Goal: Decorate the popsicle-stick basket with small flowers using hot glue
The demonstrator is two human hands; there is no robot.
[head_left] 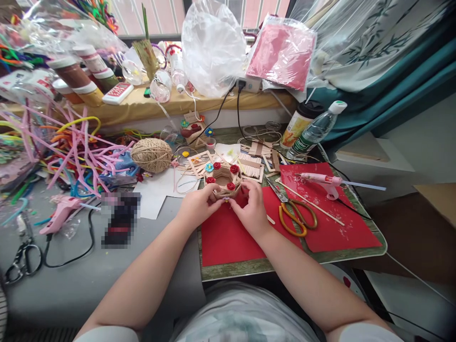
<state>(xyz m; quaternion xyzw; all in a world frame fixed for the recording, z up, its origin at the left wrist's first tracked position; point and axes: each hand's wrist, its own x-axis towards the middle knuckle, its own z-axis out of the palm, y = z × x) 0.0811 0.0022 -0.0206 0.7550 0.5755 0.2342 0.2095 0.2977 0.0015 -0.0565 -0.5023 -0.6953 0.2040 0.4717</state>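
Basket [224, 180] of craft sticks, rose-trimmed: steadied on red sheet [228, 237], near rim pinched by left hand [197, 205] and right hand [252, 209] fingertips.

A pale, whitish short-sleeved top with faint grey-green marbling is being worn. Both forearms are being left bare down to the left hand [198, 205] and right hand [252, 209]; nothing is being worn on wrists or fingers.

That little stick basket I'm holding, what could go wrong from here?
1. Both hands, left hand and right hand, pinch the basket; squeezing might crack its sticks or knock off a red flower.
2. The glue gun lies close by on the red sheet; a sleeve or its cord could snag.
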